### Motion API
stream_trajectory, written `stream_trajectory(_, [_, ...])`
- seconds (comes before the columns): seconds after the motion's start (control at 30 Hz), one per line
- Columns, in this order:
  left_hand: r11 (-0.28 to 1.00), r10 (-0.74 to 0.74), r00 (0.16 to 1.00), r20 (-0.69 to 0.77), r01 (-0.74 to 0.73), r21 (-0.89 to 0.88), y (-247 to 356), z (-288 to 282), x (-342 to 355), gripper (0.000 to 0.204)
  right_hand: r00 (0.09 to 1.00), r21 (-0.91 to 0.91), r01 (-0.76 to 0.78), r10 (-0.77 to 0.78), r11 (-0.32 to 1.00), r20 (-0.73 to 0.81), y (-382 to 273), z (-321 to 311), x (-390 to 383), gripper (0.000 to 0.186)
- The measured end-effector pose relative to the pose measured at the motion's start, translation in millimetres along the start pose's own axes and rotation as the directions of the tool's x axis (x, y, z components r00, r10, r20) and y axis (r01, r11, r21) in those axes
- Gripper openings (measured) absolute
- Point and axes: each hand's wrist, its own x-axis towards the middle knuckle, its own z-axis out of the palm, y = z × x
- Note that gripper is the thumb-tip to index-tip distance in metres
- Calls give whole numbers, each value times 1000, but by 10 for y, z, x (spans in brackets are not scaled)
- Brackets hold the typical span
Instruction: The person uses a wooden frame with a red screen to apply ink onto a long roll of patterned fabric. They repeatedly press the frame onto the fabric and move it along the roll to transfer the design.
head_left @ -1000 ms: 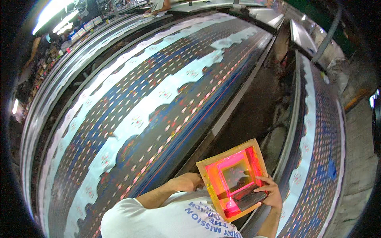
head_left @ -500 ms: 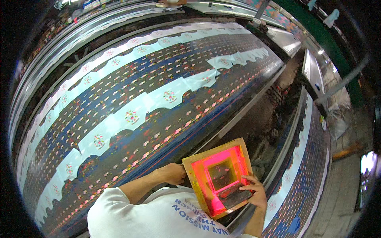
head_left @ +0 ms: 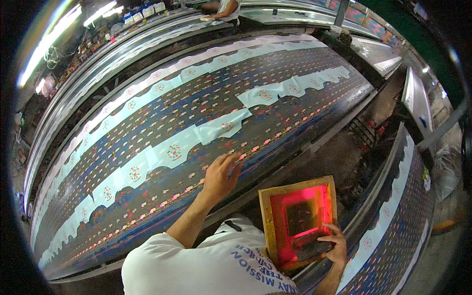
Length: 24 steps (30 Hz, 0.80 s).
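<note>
My right hand grips the lower right side of a wooden screen-printing frame, held tilted beside my body. Bright pink-red ink rings the dark window in its mesh. A dark block, seemingly a squeegee, rests inside the frame under my right fingers. Reaching over the near edge of the long printing table, my left hand has its fingers apart and holds nothing. Beyond it lies a row of pale fabric pieces with colourful round prints; one nearby piece carries a pinkish print.
A second table with pale fabric runs along the right, across a dark narrow gap. More pale pieces line the far side of the main table. Another person stands at the back. A grey post rises at the far right.
My left hand has left the frame's left side and moved up over the table edge, its fingers opening. The frame has shifted right with my right hand. A person now shows at the back.
</note>
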Motion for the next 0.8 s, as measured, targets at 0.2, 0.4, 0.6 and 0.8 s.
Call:
stream_trajectory(0.2, [983, 184, 954, -235, -174, 65, 52, 492, 963, 90, 996, 137, 22, -34, 990, 88, 718, -932, 781, 61])
stream_trajectory(0.4, [767, -277, 827, -488, -115, -631, -42, 324, 2835, 102, 975, 155, -220, 213, 963, 65, 1301, -1771, 1443, 68])
stream_trajectory(0.6, [857, 260, 590, -764, -505, -99, 1052, 1099, 3748, 31, 984, 11, 146, -147, 989, 97, 1554, -2583, 2447, 61])
stream_trajectory(0.8, [977, 57, 884, 463, -144, 156, 364, 2476, 4334, 68, 982, 29, 111, -114, 993, 149, 2207, -3400, 3020, 58])
